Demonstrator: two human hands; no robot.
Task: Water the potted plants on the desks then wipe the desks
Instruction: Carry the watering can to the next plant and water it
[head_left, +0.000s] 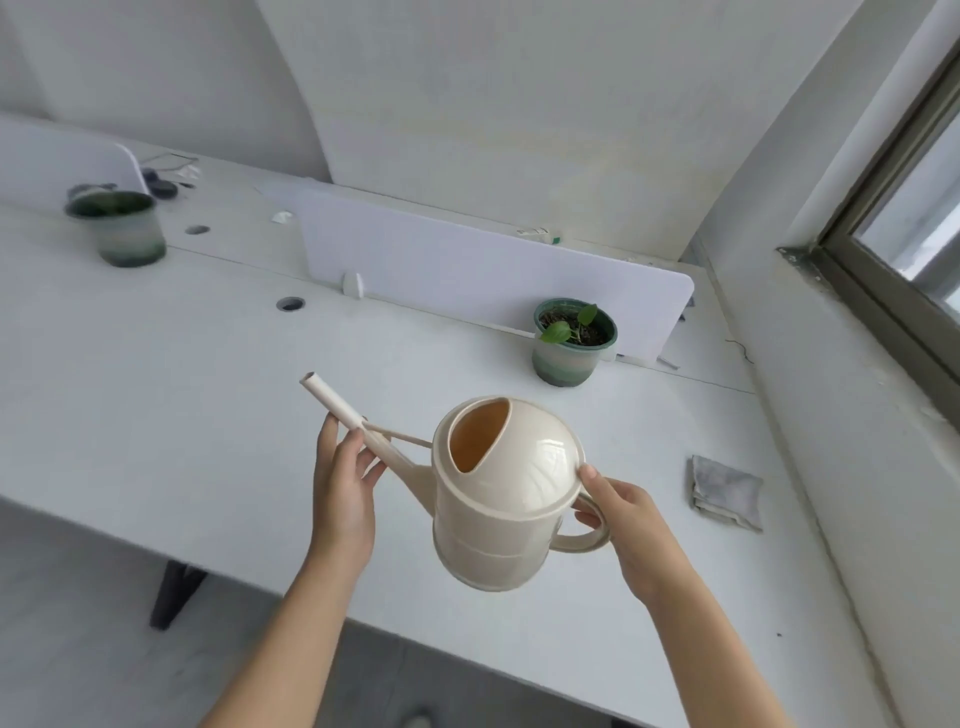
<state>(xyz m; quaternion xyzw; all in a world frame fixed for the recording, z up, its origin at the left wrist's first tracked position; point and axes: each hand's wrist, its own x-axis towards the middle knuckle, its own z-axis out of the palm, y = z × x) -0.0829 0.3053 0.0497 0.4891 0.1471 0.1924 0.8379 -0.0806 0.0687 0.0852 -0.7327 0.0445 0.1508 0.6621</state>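
Watering can (506, 496) aloft, spout up-left, away from near plant (574, 339).

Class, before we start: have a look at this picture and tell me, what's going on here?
A person holds a cream watering can above the white desk, right hand gripping its handle, left hand holding the spout. No water is pouring, and the spout is over neither pot. A small potted plant stands by the divider, a second pot farther left, a folded cloth near the wall.
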